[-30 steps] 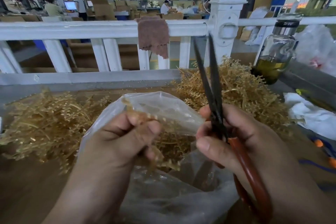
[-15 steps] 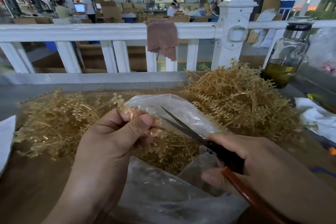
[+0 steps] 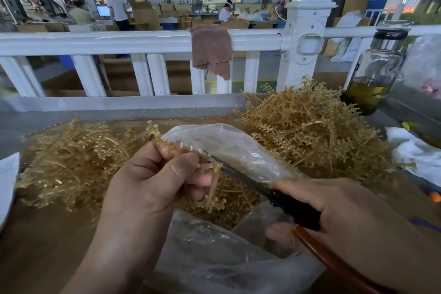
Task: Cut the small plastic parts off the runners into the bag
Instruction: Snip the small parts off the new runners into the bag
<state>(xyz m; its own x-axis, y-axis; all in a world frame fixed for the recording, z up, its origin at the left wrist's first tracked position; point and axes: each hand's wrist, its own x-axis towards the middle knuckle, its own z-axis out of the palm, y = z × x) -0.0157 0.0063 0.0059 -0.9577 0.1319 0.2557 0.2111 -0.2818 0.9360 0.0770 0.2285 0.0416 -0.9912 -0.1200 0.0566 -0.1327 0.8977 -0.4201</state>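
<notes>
Amber-coloured plastic makes up nearly everything on this bench (image 3: 35,246). One runner (image 3: 177,150), lined with small pegs, is grasped by the left grip (image 3: 152,188). The thumb presses over it and the fingers curl beneath, holding it just above the mouth of the clear bag (image 3: 229,145). A short branch of the runner hangs down past the fingertips toward the bag's opening.

The right grip (image 3: 346,217) is clenched round the scissors (image 3: 243,179), grasping the black pivot part and a red-brown handle that runs off toward five o'clock. The dark blades point toward ten o'clock and lie almost together, with their tips touching the runner just beside the left thumb.

Inside the bag, under both hands, lies a heap of cut parts (image 3: 229,210) in the same amber colour. The bag sits at the picture's centre and spreads toward six o'clock.

A loose pile of runners (image 3: 71,164) lies at nine o'clock of the bag, and a taller pile (image 3: 310,131) lies at two o'clock. Small loose bits are scattered on the grey ledge at twelve o'clock.

A white railing (image 3: 95,42) runs behind the bench, with a brown cloth (image 3: 211,50) draped over it. A glass bottle (image 3: 372,74) holding yellow-green liquid stands at two o'clock, beyond the taller pile. White crumpled material (image 3: 410,150) lies at three o'clock.
</notes>
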